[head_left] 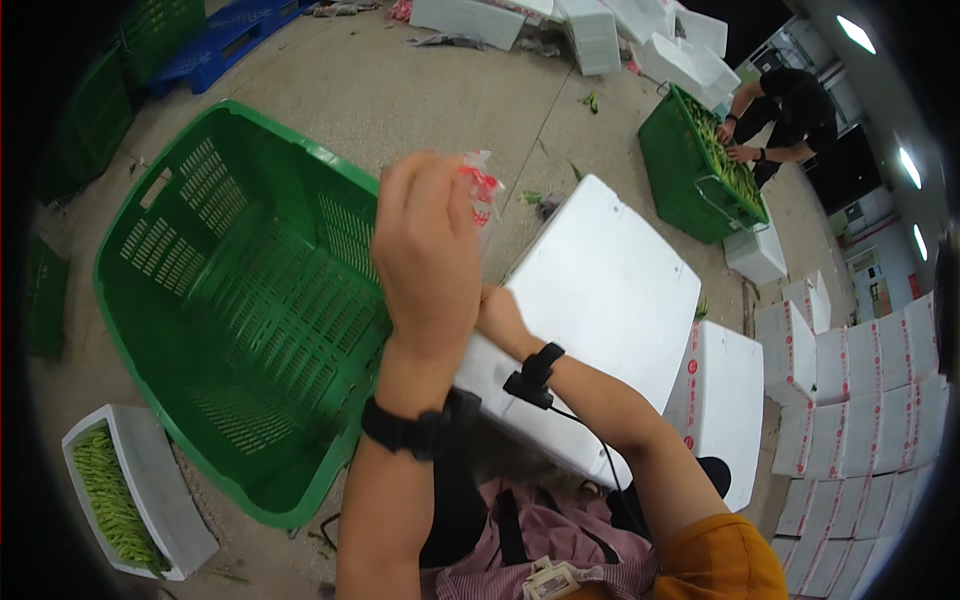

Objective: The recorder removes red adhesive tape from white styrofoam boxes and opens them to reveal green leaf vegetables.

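Observation:
My left hand (428, 255) is raised in front of me with its fingers curled closed. A strip of clear tape with red print (482, 188) sticks out past its fingertips. Lower and just to the right, my right hand (503, 318) is at the near left edge of a white lidded foam box (610, 285). The left hand hides its fingers, so their grip does not show. Left of both hands stands a large green plastic crate (270, 310) with slotted walls and nothing inside.
A foam box of green stalks (118, 500) sits at lower left. Another white foam box (728, 410) stands at right, beside stacked taped boxes (850, 400). Farther back, a person (795, 105) bends over a green crate of vegetables (690, 170). A blue pallet (225, 45) lies far left.

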The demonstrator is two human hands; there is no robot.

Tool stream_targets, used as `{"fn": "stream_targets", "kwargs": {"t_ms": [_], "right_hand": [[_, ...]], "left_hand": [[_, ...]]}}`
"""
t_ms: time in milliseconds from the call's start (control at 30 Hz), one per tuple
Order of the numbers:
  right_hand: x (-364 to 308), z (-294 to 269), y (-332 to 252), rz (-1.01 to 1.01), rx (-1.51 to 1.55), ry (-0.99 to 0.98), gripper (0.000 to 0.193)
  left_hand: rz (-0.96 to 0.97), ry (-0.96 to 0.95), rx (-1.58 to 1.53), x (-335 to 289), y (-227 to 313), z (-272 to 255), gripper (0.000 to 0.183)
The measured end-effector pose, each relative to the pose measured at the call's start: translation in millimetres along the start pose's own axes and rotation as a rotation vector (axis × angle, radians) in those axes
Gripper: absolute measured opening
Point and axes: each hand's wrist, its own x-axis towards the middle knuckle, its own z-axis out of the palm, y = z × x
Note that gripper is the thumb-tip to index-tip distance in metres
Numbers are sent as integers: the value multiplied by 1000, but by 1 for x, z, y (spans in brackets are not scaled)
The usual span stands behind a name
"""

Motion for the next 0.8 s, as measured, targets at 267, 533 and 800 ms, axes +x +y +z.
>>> {"fn": "stream_targets", "kwargs": {"t_ms": [267, 533, 800], "right_hand": [[149, -162, 114, 260, 618, 683, 16], [213, -313, -1, -228, 186, 740, 17], [138, -350, -112, -662, 14, 849, 13]], "left_hand": [[-196, -162, -41, -14, 0, 45, 11], [-593, -17, -431, -22, -10, 92, 15], [-907, -65, -952, -8, 1, 95, 37]]}}
